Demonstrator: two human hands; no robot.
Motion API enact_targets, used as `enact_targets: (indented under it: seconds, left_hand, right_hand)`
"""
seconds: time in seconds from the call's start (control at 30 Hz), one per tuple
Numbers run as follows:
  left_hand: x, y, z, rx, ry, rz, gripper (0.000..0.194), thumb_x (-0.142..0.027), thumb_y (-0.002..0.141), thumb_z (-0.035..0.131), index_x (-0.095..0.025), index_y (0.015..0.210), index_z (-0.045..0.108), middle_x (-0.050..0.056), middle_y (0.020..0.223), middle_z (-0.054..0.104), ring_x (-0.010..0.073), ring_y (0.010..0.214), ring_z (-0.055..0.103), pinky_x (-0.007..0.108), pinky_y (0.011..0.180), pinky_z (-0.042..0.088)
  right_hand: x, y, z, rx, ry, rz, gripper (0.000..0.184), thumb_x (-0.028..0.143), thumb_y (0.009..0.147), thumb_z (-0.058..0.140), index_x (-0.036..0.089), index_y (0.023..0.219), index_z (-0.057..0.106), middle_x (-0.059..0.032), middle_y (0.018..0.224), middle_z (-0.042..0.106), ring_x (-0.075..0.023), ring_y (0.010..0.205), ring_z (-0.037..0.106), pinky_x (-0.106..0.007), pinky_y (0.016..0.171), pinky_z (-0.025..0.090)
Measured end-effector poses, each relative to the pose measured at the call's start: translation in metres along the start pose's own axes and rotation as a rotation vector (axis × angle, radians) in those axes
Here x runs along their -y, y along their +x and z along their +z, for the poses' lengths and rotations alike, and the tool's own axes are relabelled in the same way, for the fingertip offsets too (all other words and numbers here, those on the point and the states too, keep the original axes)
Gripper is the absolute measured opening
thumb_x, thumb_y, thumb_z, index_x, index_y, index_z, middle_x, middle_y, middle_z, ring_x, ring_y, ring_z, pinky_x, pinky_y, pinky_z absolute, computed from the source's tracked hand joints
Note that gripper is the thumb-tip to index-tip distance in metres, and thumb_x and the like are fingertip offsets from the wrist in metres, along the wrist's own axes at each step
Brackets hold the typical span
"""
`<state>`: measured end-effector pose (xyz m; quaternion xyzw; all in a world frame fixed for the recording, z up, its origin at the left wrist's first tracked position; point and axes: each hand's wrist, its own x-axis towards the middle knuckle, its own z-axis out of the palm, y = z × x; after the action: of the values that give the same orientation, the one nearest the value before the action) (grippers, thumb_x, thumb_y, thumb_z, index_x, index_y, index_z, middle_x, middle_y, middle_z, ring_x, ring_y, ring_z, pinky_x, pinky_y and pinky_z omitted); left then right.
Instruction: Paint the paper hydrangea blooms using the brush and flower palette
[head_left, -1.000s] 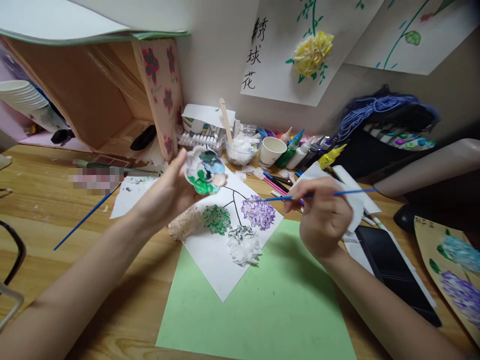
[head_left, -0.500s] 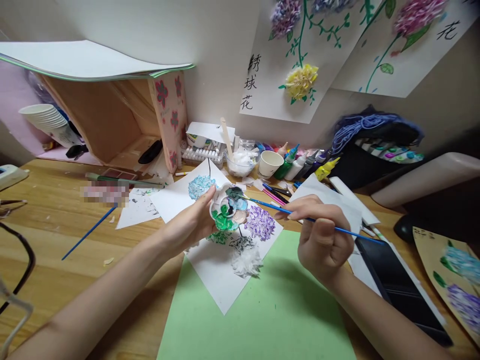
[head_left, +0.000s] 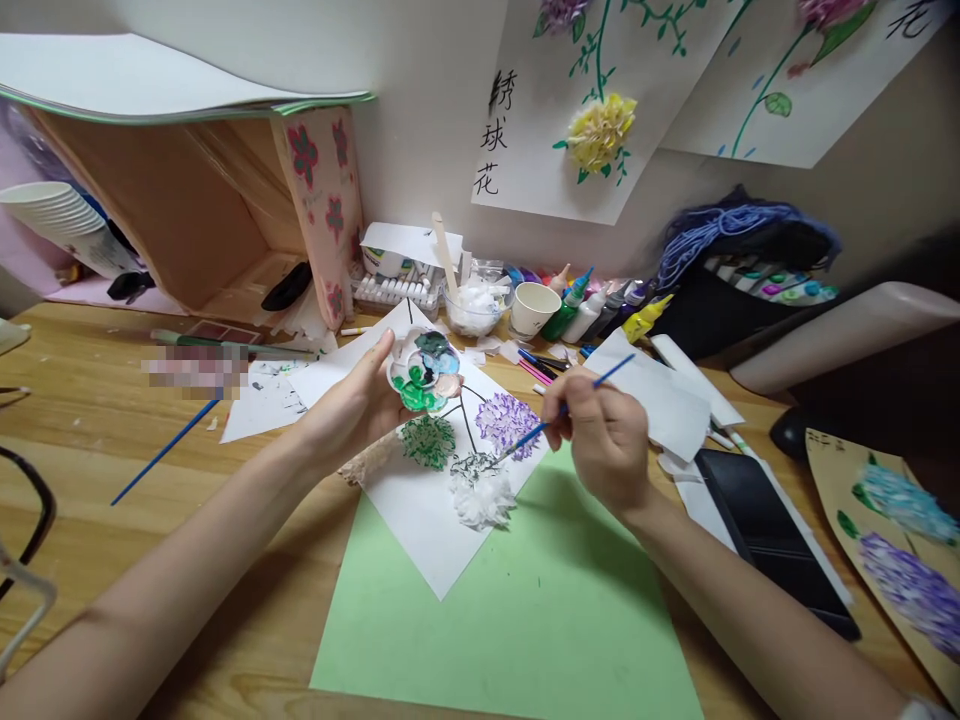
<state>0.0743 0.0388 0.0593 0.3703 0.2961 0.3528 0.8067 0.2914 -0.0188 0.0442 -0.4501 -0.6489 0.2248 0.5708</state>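
Observation:
My left hand (head_left: 365,400) holds a small flower-shaped paint palette (head_left: 425,372) with green, dark, blue and peach paint, raised over the white paper (head_left: 420,530). In my right hand (head_left: 604,435) is a blue paintbrush (head_left: 536,433), fingers closed round its handle. The brush tip is at the upper edge of the white tissue flower (head_left: 482,498), whose top petals are dark-tipped. A purple-tipped flower (head_left: 508,422) and a green one (head_left: 427,440) stand on the same paper. A peach flower (head_left: 369,462) is partly hidden below my left hand.
Green paper (head_left: 517,620) lies beneath the white sheet. Behind stand a paper cup (head_left: 534,310), a bowl of tissue scraps (head_left: 476,308) and paint bottles (head_left: 577,310). A black tray (head_left: 772,540) is at right, a second blue brush (head_left: 165,452) at left.
The brush first moved to the palette's dark paint, then down to the white flower. My left hand brought the palette in towards the brush, then drew it back up and left.

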Motion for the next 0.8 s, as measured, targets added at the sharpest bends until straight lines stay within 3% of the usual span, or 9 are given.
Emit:
enact_targets:
  seconds: [0.27, 0.43, 0.8]
  left_hand:
    - [-0.0009, -0.0004, 0.0004, 0.017, 0.023, 0.025, 0.054, -0.053, 0.093, 0.034, -0.017, 0.127, 0.056, 0.012, 0.115, 0.068, 0.0277, 0.119, 0.056, 0.042, 0.109, 0.035]
    - [-0.002, -0.0004, 0.0021, -0.024, 0.028, 0.025, 0.053, -0.053, 0.093, 0.034, -0.016, 0.121, 0.059, 0.011, 0.113, 0.069, 0.0282, 0.119, 0.056, 0.044, 0.11, 0.033]
    - [-0.0007, 0.0001, 0.0017, 0.014, 0.029, 0.054, 0.052, -0.054, 0.091, 0.039, -0.017, 0.121, 0.059, 0.011, 0.118, 0.067, 0.0296, 0.123, 0.052, 0.045, 0.111, 0.031]
  right_hand:
    - [-0.0089, -0.0038, 0.0071, 0.064, 0.005, 0.046, 0.044, 0.038, 0.096, 0.039, 0.018, 0.059, 0.053, 0.0031, 0.046, 0.047, -0.0076, 0.04, 0.046, -0.023, 0.04, 0.035]
    - [-0.0072, -0.0047, 0.0082, 0.123, -0.039, -0.049, 0.049, 0.033, 0.096, 0.038, 0.019, 0.05, 0.045, 0.001, 0.05, 0.05, -0.0077, 0.042, 0.046, -0.024, 0.045, 0.037]
    - [0.0, -0.0034, 0.0072, 0.191, -0.163, -0.192, 0.041, 0.025, 0.097, 0.035, 0.019, 0.058, 0.049, 0.0031, 0.049, 0.047, -0.0083, 0.044, 0.045, -0.024, 0.052, 0.039]
